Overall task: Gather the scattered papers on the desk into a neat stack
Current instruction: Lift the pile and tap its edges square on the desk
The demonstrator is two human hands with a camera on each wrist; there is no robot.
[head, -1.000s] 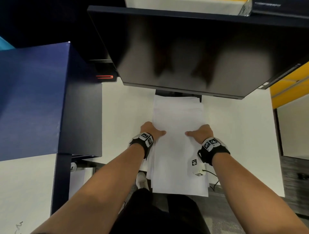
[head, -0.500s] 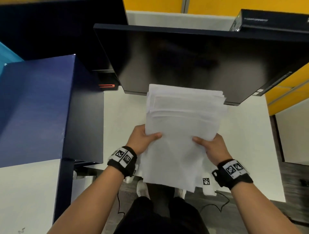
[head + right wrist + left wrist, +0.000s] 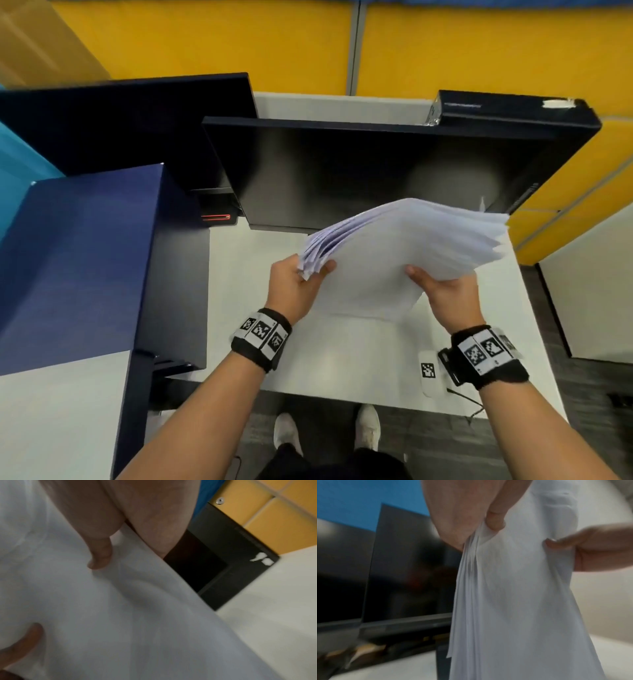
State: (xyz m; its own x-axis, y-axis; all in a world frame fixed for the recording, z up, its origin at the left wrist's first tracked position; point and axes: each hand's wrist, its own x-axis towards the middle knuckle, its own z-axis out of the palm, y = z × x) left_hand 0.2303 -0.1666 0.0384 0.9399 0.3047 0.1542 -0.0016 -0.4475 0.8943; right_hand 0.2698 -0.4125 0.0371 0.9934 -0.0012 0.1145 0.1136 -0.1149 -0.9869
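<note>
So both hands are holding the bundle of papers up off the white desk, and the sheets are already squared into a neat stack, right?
Not quite. The left hand and right hand do hold the papers off the desk, but the head view shows the sheets fanned apart at the left edge, not yet squared.

papers: above desk centre — held
monitor: 12 o'clock, behind papers
cabinet: 9 o'clock (beside desk)

The head camera looks steeply down from above at a white desk and a dark monitor behind it. Each wrist camera sits very close, looking along its hand; both share with the head view the held sheaf of papers and the monitor.
</note>
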